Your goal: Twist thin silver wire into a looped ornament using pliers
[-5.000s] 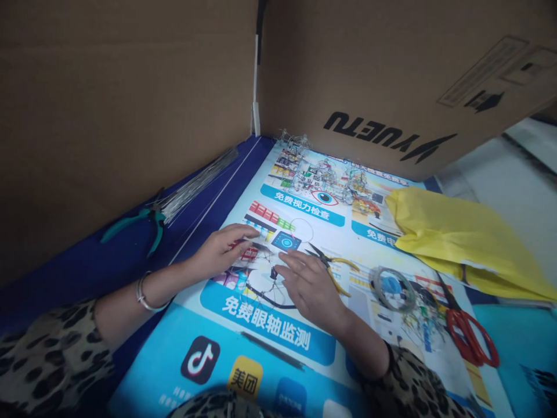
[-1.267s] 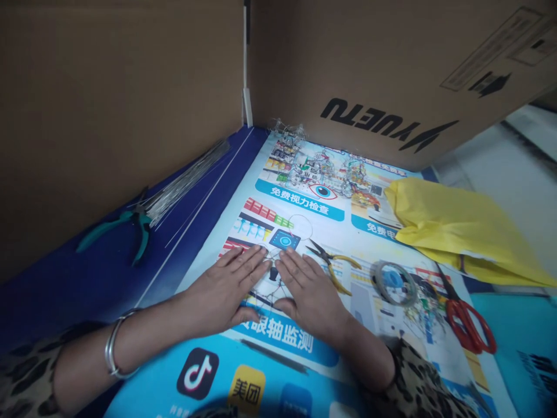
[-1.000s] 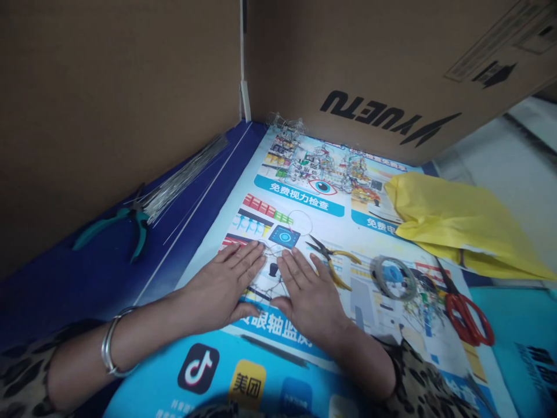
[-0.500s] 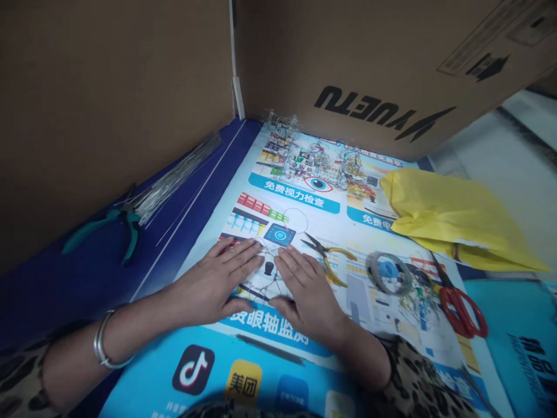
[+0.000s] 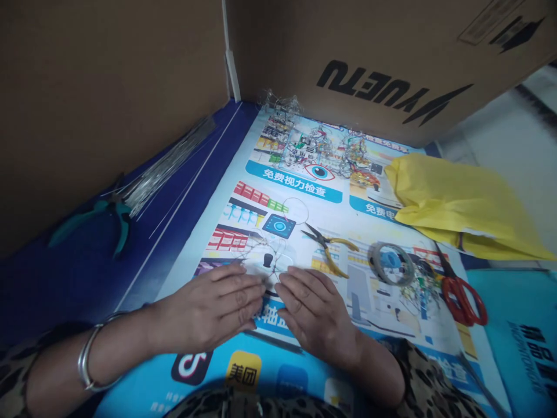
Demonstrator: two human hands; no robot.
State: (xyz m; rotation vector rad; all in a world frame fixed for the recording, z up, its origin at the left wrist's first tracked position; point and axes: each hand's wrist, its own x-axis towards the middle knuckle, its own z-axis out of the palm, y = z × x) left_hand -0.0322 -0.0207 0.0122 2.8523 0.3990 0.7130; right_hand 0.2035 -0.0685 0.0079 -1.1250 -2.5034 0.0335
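Note:
A thin wire shape of bent loops lies on the printed poster sheet in front of me. My left hand rests at its near left edge, fingers stretched out side by side, thumb hidden. At the near right edge is my right hand, its fingers extended and slightly curved, with the thumb apart below them. The fingertips of both hands point toward each other with a small gap between. Nothing can be seen gripped in either hand. Just beyond lie a thin wire ring and yellow-handled pliers with their jaws apart.
A tape roll, red-handled scissors and a yellow bag lie to the right. Teal-handled pliers and a bundle of straight wires are on the left. Tangled wire pieces sit toward the cardboard wall.
Both hands have drawn back toward me from lying flat over the wire shape, uncovering most of it. The view has shifted slightly.

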